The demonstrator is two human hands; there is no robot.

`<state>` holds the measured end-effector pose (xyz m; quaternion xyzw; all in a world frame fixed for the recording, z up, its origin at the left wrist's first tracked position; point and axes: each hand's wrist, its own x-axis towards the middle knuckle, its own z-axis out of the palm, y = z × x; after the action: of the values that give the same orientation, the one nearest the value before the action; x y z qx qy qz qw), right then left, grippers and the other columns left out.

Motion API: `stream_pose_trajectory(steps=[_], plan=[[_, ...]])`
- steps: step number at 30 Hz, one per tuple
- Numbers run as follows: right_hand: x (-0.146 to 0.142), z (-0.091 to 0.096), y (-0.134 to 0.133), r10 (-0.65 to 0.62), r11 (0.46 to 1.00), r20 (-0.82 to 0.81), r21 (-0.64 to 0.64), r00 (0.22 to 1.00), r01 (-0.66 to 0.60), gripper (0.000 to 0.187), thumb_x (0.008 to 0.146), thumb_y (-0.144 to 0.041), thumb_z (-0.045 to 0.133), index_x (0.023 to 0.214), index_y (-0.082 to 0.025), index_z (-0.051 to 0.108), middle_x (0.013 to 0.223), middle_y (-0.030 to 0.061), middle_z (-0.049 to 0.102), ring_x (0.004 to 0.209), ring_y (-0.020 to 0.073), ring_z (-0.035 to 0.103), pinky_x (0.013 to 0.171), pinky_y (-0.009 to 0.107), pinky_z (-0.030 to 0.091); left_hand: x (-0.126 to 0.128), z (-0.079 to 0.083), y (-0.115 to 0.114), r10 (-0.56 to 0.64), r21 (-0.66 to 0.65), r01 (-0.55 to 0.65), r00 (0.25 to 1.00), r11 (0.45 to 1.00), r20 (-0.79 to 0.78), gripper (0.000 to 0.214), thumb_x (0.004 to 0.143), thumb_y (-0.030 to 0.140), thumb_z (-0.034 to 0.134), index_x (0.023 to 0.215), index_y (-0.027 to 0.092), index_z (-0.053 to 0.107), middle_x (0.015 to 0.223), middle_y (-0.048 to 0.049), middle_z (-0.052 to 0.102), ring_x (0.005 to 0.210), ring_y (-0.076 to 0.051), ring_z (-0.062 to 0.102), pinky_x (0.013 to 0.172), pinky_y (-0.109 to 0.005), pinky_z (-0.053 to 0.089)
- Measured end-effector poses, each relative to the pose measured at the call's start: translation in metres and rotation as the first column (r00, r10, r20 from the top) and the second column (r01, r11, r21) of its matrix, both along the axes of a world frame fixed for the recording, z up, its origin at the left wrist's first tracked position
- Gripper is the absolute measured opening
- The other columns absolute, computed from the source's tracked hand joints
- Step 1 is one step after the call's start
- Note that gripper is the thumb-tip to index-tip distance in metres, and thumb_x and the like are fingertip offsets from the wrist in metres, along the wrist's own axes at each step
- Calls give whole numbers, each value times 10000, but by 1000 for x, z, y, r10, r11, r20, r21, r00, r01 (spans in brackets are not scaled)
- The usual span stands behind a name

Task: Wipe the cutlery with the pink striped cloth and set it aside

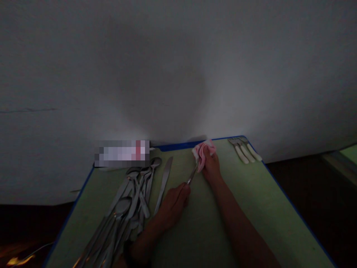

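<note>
My left hand [173,201] is closed round the handle of a metal piece of cutlery [192,174] that slants away over the table. Its far end is hidden in a pink and white cloth [201,153], so I cannot tell its kind. Pinched in my right hand [212,166], the cloth is folded about that end. Left of my left hand lies a table knife [165,178], apart from a heap of spoons and other metal cutlery [134,190]. Three forks with pale handles [245,150] lie side by side at the far right corner.
The green tabletop [251,208] has a blue edge and meets a pale wall [178,74] at the back. A blurred-out white object with a red patch [119,153] stands at the far left corner. The light is dim, and dark floor shows on both sides.
</note>
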<state>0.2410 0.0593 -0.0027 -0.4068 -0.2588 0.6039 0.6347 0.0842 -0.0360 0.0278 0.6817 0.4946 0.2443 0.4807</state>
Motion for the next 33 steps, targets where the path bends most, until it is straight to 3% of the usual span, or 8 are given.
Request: stream_pose_trajectory(steps=[2, 7, 13, 18, 24, 33], plan=[[-1, 3, -1, -15, 1000, -36, -1, 999, 14, 335, 699, -475, 649, 910, -221, 593, 812, -2, 647, 685, 136, 595, 596, 266, 498, 1, -1, 1, 5, -7, -5, 1000, 1000, -23, 390, 930, 424, 255, 662, 212, 444, 582, 31, 447, 541, -142, 424, 554, -266, 297], [-2, 6, -3, 101, 994, -105, -27, 989, -104, 284, 669, -371, 705, 864, -184, 618, 757, 6, 655, 654, 139, 599, 618, 282, 516, 2, -4, 4, 59, -29, -59, 998, 998, 17, 377, 929, 412, 262, 710, 202, 486, 587, 32, 461, 541, -134, 438, 548, -248, 321], [-2, 3, 0, 26, 996, -214, -73, 976, -42, 270, 658, -324, 723, 857, -171, 623, 777, 14, 683, 710, 147, 630, 710, 287, 529, 1, -5, 4, 143, -47, -139, 986, 989, 87, 402, 937, 439, 242, 749, 191, 497, 541, 49, 413, 498, -118, 400, 500, -231, 303], [-2, 5, 1, -22, 997, -276, -75, 961, 1, 192, 703, -296, 692, 844, -180, 633, 776, 1, 690, 703, 130, 637, 739, 277, 531, 0, 1, 1, 89, -115, -68, 976, 991, 196, 416, 946, 436, 207, 823, 180, 511, 501, 61, 387, 467, -111, 362, 484, -226, 291], [-2, 7, 1, -22, 998, -317, -71, 948, 0, 141, 729, -265, 669, 832, -175, 637, 778, -2, 693, 715, 122, 641, 764, 276, 529, 1, -1, 1, 73, -23, -71, 990, 997, 121, 380, 956, 402, 226, 854, 185, 521, 536, 55, 410, 512, -119, 402, 541, -243, 312], [1, 2, 3, 1, 995, -310, -98, 951, -33, 150, 734, -256, 665, 844, -156, 643, 788, 12, 695, 732, 122, 639, 766, 250, 519, 1, -1, 2, 20, -26, -18, 998, 1000, 56, 377, 944, 413, 256, 856, 180, 539, 520, 66, 384, 480, -111, 377, 500, -231, 280]])
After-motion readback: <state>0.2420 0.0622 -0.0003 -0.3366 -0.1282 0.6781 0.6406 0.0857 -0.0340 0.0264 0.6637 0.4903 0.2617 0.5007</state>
